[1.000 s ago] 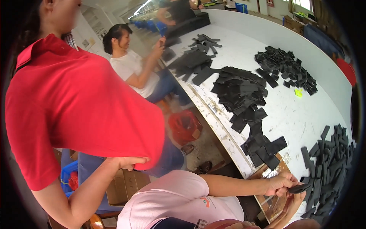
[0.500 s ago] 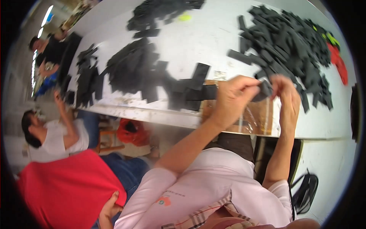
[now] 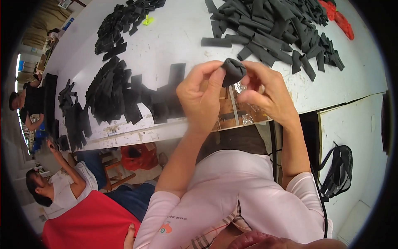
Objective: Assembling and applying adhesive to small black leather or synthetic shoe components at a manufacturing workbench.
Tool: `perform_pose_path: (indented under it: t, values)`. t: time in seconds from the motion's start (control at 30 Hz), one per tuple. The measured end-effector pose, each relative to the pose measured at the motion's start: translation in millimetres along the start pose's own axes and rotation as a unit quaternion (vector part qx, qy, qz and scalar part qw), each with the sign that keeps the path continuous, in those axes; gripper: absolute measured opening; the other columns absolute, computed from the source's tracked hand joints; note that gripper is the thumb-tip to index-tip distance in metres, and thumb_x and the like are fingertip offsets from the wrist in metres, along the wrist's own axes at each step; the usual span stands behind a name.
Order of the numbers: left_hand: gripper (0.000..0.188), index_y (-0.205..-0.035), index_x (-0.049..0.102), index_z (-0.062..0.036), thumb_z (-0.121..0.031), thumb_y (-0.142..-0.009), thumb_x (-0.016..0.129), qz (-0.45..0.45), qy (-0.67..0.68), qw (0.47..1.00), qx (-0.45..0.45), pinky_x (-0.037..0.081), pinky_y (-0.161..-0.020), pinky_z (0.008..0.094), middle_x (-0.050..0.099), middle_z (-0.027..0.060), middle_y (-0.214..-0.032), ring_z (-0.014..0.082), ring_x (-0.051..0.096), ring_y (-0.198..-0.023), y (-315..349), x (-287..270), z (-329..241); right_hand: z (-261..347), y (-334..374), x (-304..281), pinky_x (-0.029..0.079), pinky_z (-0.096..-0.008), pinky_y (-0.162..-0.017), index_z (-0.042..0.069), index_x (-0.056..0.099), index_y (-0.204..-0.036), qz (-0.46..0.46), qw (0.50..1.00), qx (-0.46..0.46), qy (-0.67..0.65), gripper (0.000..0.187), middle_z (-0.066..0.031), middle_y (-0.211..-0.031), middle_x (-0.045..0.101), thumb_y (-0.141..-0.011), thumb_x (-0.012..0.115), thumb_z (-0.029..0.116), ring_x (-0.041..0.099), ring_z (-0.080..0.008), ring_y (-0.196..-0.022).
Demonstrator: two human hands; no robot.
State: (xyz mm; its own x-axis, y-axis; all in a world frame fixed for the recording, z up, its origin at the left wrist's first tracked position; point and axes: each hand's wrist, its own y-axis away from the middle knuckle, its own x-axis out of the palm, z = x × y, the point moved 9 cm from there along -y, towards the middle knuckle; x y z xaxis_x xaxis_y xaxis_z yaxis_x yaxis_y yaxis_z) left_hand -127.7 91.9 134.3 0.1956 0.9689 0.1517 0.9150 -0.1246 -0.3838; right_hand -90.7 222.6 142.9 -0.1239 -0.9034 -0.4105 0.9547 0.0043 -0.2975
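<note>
A small dark grey fabric piece (image 3: 233,71) is raised over the near edge of the table, folded so that its top end opens like a tube. My left hand (image 3: 202,93) pinches its left side between thumb and fingers. At its right side the fingers of my right hand (image 3: 267,91) are curled and gripping the edge; the thumb stands a little lower. Below both hands lies a brown board (image 3: 229,108) under clear tape. Flat black fabric pieces (image 3: 166,99) spread to the left of my left hand.
A large heap of dark grey fabric strips (image 3: 269,25) lies beyond my hands. More black pieces are piled at left (image 3: 110,91) and far left (image 3: 120,27). Red plastic (image 3: 342,25) sits at the far right. Beside me, a person holds red cloth (image 3: 91,222); a black bag (image 3: 338,170) lies right.
My view has shifted, so the table's contents sit further left. Both hands still hold the fabric piece, now turned with its opened end showing, and the right hand has stopped blurring.
</note>
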Motion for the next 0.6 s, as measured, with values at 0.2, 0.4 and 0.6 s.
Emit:
perform_pose_path:
  t: [0.2,0.4,0.6]
  values:
    - [0.01,-0.089,0.052,0.0032,-0.003,-0.081,0.051,-0.058,0.161,0.984,-0.041,0.044,-0.069,0.0234,0.058,0.0097,-0.085,0.0104,0.054,-0.078,-1,-11,13,26,-16,5,0.037,-0.0348,-0.049,0.001,0.054,-0.072,-0.024,0.979,-0.081,0.187,0.018,-0.0107,-0.062,0.049,-0.073,0.059,0.018,0.049,-0.0277,-0.054]
    - [0.014,-0.093,0.051,0.0034,-0.003,-0.081,0.051,-0.021,0.153,0.987,-0.048,0.042,-0.075,0.0259,0.057,0.0104,-0.089,0.014,0.054,-0.083,9,-19,33,-4,-14,19,0.037,-0.036,-0.048,0.0,0.051,-0.07,-0.008,0.978,-0.115,0.176,0.021,-0.0128,-0.062,0.047,-0.077,0.054,0.02,0.047,-0.0321,-0.055]
    - [0.03,-0.104,0.046,0.0054,-0.006,-0.078,0.056,0.102,0.229,0.965,-0.078,0.042,-0.081,0.0276,0.057,0.0158,-0.095,0.0174,0.055,-0.089,-3,9,24,-7,-13,24,0.037,-0.0369,-0.049,0.0,0.052,-0.072,-0.015,0.987,-0.079,0.136,0.022,-0.0139,-0.063,0.048,-0.079,0.052,0.021,0.047,-0.0337,-0.056]
